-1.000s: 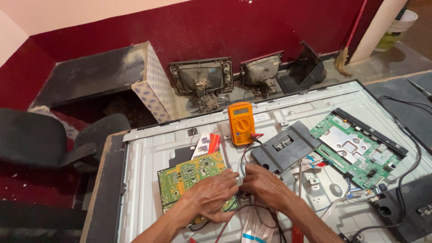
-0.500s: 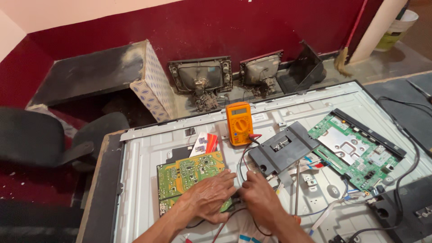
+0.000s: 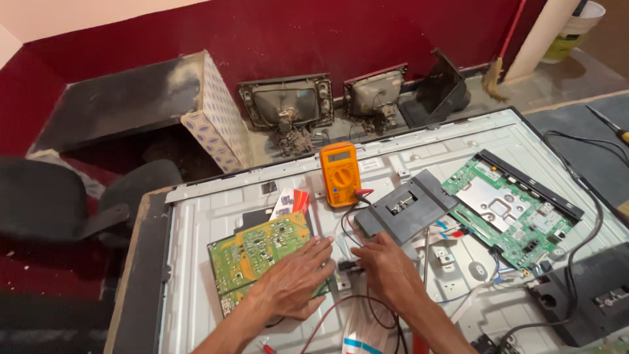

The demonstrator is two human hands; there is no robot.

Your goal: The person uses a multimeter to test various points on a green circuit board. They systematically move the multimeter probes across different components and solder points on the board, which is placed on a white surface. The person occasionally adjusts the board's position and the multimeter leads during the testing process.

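A large flat-screen television back panel [image 3: 216, 216], pale grey sheet metal, lies open and fills most of the view, resting on what looks like a low tabletop or the floor; I cannot tell which. Beyond it a dark red wall [image 3: 295, 39] backs two dusty old picture tubes [image 3: 286, 105], a patterned cardboard box [image 3: 213, 118] and a broom [image 3: 501, 59], and a black chair [image 3: 59, 203] stands at the left. On the panel's right sits a green main board [image 3: 517, 210], beside a grey plastic cover [image 3: 406, 206]. At the top centre stands an orange multimeter [image 3: 339, 174], its red and black leads [image 3: 350, 216] trailing down toward the hands. The yellow-green power board [image 3: 252, 252] lies at the panel's lower left, flat, with the left hand [image 3: 295, 282] spread open on its right edge, fingers flat, gripping nothing. The right hand [image 3: 386, 269] lies just beside it with fingers bent around a small connector [image 3: 347, 267]; whether the grip is closed on it I cannot tell. The board looks light, stiff and fragile, probably best held by its bare edges, away from the soldered parts.
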